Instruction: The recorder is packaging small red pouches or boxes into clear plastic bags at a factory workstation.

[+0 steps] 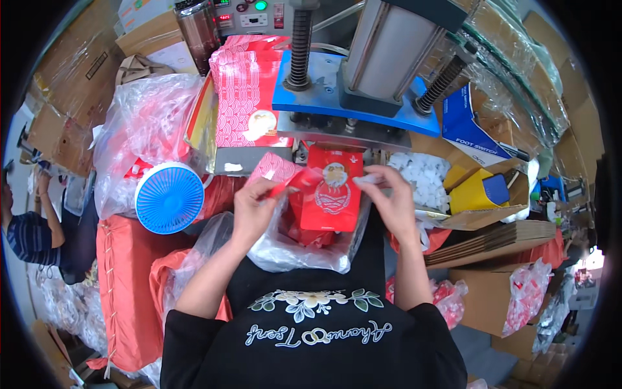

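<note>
In front of my chest is a red pouch (332, 211) with a pale printed picture, upright over a clear plastic bag (285, 249) holding more red pouches. My left hand (256, 211) pinches a pink-and-red patterned pouch (277, 170) beside it; whether the two are joined, I cannot tell. At the red pouch's right edge, my right hand (394, 200) is closed, thumb and finger on a small whitish piece (368, 179). Just beyond stands a press with a blue plate (317, 97). A stack of patterned red pouches (243, 91) lies left of the press.
A blue fan (170, 198) stands at the left before a plastic bag (146, 117) of red items. To the right, a cardboard box holds small white pieces (420, 178) and a yellow container (476, 191). Flat cardboard (492, 243) lies lower right. Another person (32, 236) is at far left.
</note>
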`<action>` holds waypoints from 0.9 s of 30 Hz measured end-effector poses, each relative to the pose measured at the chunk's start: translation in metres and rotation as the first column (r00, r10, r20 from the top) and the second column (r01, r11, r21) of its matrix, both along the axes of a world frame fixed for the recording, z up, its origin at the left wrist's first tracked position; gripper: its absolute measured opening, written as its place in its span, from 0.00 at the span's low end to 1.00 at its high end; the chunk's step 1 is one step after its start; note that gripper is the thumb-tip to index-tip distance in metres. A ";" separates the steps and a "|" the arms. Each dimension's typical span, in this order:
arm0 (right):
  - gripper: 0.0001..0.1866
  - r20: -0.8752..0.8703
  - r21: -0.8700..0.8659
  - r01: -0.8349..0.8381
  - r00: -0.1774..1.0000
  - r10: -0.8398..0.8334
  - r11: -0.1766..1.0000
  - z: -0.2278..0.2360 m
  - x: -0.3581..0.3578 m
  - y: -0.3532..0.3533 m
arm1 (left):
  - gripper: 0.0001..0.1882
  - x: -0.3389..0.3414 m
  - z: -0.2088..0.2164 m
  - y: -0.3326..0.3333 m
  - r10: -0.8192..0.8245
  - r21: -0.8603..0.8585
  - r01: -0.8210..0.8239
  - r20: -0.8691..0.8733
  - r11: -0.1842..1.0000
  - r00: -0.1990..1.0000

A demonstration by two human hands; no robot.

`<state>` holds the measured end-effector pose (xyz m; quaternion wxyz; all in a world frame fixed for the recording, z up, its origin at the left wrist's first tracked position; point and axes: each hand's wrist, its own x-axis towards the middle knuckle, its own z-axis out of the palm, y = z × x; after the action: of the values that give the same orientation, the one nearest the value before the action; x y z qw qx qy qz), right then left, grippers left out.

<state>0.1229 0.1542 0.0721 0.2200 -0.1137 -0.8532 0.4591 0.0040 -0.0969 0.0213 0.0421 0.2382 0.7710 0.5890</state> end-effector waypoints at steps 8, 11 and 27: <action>0.14 0.190 -0.176 -0.272 0.934 0.304 0.946 -0.005 -0.008 -0.021 | 0.10 0.034 -0.037 0.019 -0.305 0.078 0.295 0.240 0.952 0.922; 0.18 0.139 -0.231 -0.185 0.965 0.220 0.955 -0.005 -0.009 -0.011 | 0.14 0.029 -0.038 0.037 -0.243 0.077 0.231 0.321 0.970 0.915; 0.16 0.264 0.628 0.052 0.925 -0.275 0.776 -0.028 0.040 0.057 | 0.15 -0.038 -0.030 0.078 -0.184 0.082 0.167 0.314 0.983 0.931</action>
<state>0.1632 0.2111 0.0436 0.1334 -0.1890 -0.9665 0.1109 -0.0343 -0.0185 -0.0090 0.2128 0.2085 0.7134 0.6342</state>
